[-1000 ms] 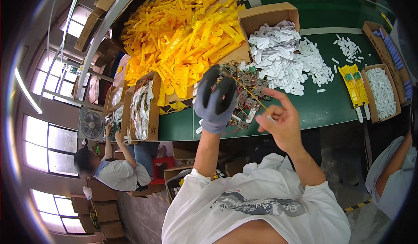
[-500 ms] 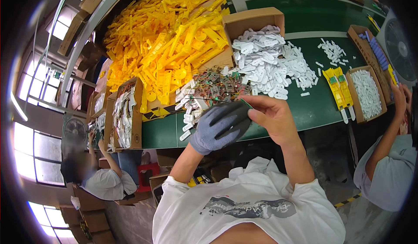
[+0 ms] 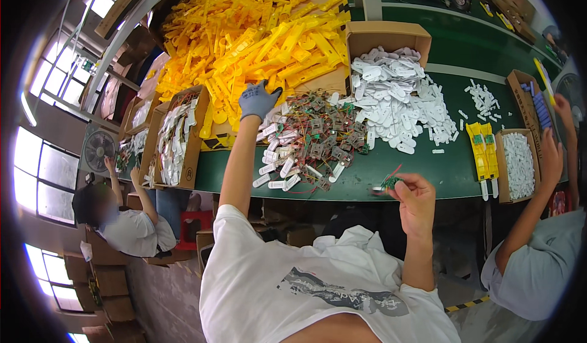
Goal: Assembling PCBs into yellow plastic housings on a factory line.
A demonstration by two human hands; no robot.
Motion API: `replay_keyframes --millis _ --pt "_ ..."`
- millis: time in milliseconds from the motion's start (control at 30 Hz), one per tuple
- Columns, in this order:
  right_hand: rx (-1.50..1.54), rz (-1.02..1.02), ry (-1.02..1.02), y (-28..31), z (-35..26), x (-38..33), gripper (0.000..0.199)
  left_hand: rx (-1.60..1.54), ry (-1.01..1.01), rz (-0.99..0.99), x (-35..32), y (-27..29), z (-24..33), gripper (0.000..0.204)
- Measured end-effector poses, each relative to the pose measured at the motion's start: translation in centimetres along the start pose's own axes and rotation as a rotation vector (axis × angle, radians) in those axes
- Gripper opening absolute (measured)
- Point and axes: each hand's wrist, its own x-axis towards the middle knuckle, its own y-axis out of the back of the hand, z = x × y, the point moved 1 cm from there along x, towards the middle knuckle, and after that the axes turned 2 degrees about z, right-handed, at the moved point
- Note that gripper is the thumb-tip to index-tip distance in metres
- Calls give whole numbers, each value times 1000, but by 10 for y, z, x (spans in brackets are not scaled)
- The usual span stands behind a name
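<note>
My left hand point(image 3: 259, 101), in a grey-and-black glove, reaches to the near edge of a heap of yellow plastic casings point(image 3: 244, 43). Its fingers are spread at the yellow parts, with nothing visibly gripped. Bare, my right hand point(image 3: 417, 201) pinches a small green circuit board point(image 3: 389, 186) with a red wire and a white piece on it, held above the front edge of the table. Between my hands lies a tangled pile of wired circuit boards point(image 3: 321, 129). Several white plastic pieces point(image 3: 278, 170) lie at that pile's near left side.
White covers point(image 3: 391, 98) spill from a cardboard box point(image 3: 391, 35) onto the green table point(image 3: 367, 187). Farther right are two yellow casings point(image 3: 483, 150) and a box of small white parts point(image 3: 520, 165). Co-workers sit at left point(image 3: 137, 227) and right point(image 3: 538, 257). Another parts box point(image 3: 177, 138) stands left.
My hands have parted. The left has gone forward and left to the yellow heap, while the right has moved right and nearer to me with the circuit board. The view has shifted slightly.
</note>
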Motion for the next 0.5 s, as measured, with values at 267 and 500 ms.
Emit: replay_keyframes --millis 267,500 --pt "40 -71 -130 6 16 -9 13 -102 61 20 -2 1 -38 46" --pt "84 -172 -343 18 17 -11 16 -418 -143 510 -82 90 -43 21"
